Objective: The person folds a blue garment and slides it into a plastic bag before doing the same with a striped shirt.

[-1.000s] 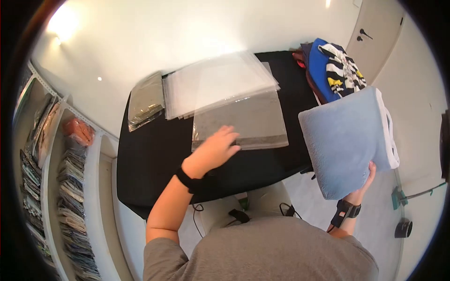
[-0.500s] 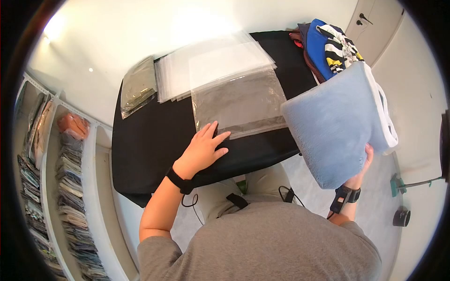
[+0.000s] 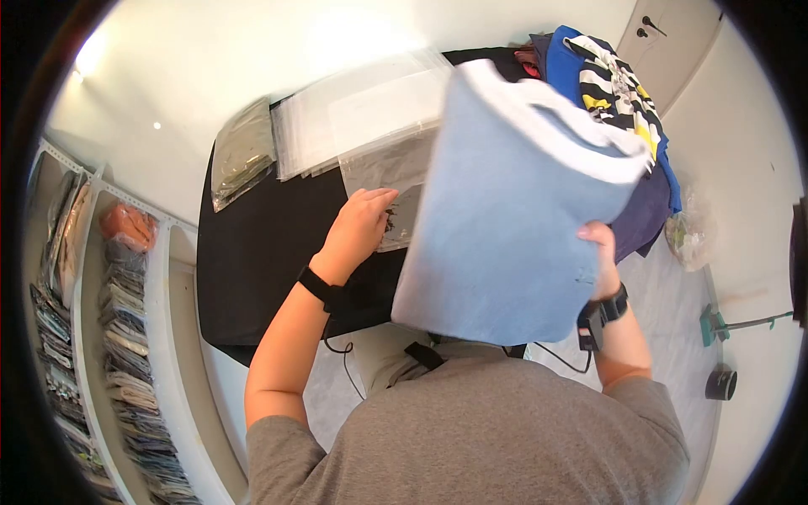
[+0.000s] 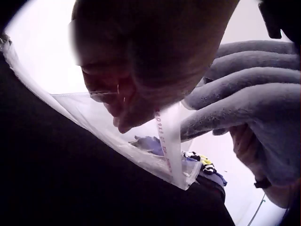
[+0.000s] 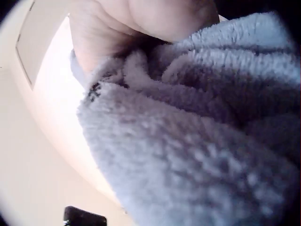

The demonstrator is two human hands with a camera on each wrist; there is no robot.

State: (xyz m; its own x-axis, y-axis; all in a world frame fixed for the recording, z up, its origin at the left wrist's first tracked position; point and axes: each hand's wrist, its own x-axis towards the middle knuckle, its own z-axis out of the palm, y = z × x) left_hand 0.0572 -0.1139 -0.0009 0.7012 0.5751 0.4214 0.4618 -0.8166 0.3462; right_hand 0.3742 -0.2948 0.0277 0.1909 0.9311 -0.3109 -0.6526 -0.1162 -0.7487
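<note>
At the bag (image 3: 394, 172) edge, left hand (image 3: 359, 225) grips, towel (image 3: 505, 219) just beside.

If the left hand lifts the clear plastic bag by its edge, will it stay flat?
Probably floppy: the clear plastic bag is thin film, and its edge bends up at the left hand. Likely slippery too, being glossy on the black table.

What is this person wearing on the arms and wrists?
A grey short-sleeved T-shirt, so both arms are bare from the sleeves down. The left wrist carries a plain black band. The right wrist has a black strap with a small black unit on it, and a thin dark cable runs from it toward the body. No gloves show.
</note>
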